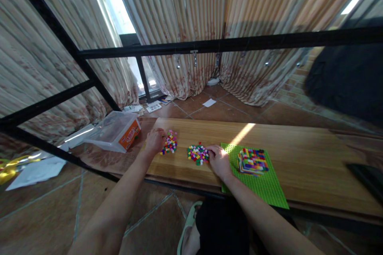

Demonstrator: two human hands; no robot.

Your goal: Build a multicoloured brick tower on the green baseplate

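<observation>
My left hand (155,141) is at the left edge of a loose pile of small coloured building bricks (171,142). Its fingers are curled and closed, and whatever they hold is hidden. At the right edge of a second brick pile (197,153) is my right hand (219,158), fingertips bent together; I cannot make out what is in them. Just right of that hand lies a green studded baseplate (269,188). A layered block of multicoloured bricks (253,162) stands on it, with a patchwork top.
The wooden board (308,159) carries both piles and the baseplate. A clear plastic box (110,129) with an orange label sits beyond its left end. Black metal rails (203,47) cross behind, before curtains (185,8). A dark object (365,177) lies at the right.
</observation>
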